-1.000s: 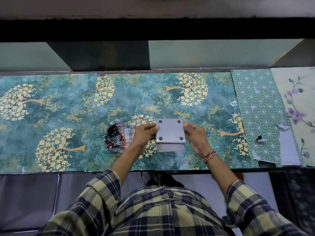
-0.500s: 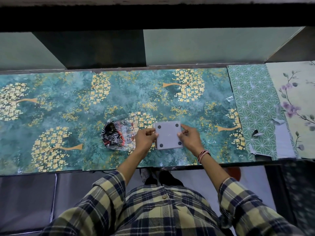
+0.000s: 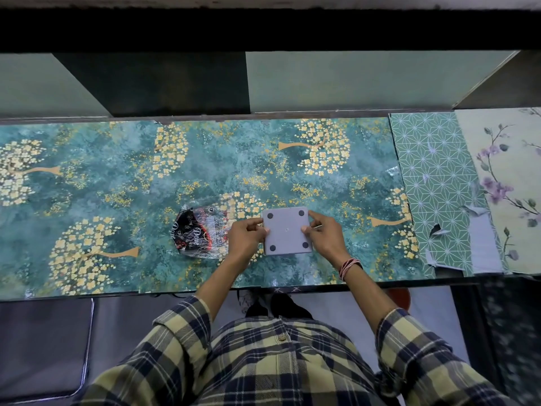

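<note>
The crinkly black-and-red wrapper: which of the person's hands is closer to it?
Left. The left hand is right beside the wrapper, gripping the grey box at its left side. The right hand grips the box's other side, with the box between it and the wrapper.

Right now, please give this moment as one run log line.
left hand, right hand: pinch grey box edges | box: dark feet up | plastic wrapper: beside left hand

- I can't see the grey box (image 3: 287, 231)'s other face; it points away from the camera.
- Left hand (image 3: 244, 237) hides the wrapper (image 3: 199, 231)'s right edge, and I can't read its print.
- Worktop (image 3: 117, 186) is cut off on the left.
- Dark patterned patch (image 3: 509, 332) at bottom right is blurred.
</note>
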The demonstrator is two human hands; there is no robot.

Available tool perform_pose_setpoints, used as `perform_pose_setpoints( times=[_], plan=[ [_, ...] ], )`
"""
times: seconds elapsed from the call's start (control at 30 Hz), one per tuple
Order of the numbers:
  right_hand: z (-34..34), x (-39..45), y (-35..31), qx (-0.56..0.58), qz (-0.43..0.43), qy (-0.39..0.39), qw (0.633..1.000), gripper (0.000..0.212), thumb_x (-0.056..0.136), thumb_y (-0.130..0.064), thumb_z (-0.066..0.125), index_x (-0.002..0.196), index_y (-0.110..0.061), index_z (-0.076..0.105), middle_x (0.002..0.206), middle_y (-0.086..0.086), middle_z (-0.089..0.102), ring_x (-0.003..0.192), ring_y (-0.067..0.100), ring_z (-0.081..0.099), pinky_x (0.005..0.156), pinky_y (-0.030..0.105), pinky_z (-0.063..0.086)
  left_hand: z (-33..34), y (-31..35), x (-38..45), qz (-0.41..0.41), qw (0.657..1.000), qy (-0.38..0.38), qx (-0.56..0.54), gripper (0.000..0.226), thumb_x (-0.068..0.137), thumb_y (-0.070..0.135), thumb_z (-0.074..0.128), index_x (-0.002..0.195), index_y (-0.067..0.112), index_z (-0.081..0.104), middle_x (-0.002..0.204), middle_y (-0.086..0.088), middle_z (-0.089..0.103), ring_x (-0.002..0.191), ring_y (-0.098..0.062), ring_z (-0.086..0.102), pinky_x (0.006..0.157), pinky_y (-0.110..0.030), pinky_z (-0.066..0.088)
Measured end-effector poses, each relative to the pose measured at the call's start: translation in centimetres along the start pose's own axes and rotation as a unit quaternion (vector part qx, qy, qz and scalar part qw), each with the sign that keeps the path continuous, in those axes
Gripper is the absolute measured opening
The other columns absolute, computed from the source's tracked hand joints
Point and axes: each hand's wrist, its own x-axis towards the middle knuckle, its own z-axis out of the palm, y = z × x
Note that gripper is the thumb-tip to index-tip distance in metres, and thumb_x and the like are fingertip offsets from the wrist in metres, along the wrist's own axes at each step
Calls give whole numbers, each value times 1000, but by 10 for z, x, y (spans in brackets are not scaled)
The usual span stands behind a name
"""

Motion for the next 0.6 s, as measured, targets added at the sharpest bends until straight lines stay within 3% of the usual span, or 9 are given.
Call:
perform_pose_setpoints(
  times=[0.07, 0.17, 0.27, 0.47, 0.6],
  plan=[
    [1, 1, -2, 1, 2, -3, 1000, 47, 96, -6, 66, 142, -6, 58, 88, 12, 62, 83, 26, 63, 76, 34, 55, -1, -1, 2, -1, 1000, 7, 0, 35, 88, 2, 74, 123, -1, 71, 82, -12, 70, 83, -27, 70, 84, -44, 63],
    [5, 3, -1, -11, 8, -13, 1000, 47, 96, -8, 67, 142, -5, 59, 92, 19, 68, 88, 32, 68, 86, 45, 60, -2, -1, 2, -3, 1000, 10, 5, 33, 89, 0, 72, 122, -2, 70, 81, -11, 69, 82, -27, 68, 85, -43, 62],
    [9, 6, 2, -19, 8, -15, 1000, 50, 95, -11, 69, 143, -6, 58, 92, 18, 71, 88, 33, 70, 86, 49, 60, -3, -2, 2, -7, 1000, 9, 13, 35, 90, 0, 72, 125, -3, 68, 84, -11, 69, 85, -28, 69, 87, -43, 61],
    [10, 8, 6, -26, 13, -5, 1000, 48, 94, -11, 70, 140, -6, 61, 92, 20, 71, 88, 34, 70, 86, 47, 59, -3, 0, 1, 1, 999, 3, 40, 37, 90, 2, 73, 127, -2, 67, 79, -8, 67, 81, -25, 67, 88, -42, 61],
    [14, 12, 8, -56, 21, -3, 998, 45, 94, -15, 71, 137, -3, 62, 88, 13, 69, 87, 28, 67, 83, 39, 55, -1, 3, -3, 31, 995, 12, 94, 29, 92, 10, 72, 119, 1, 71, 84, -9, 71, 80, -24, 69, 83, -42, 61]
  ],
)
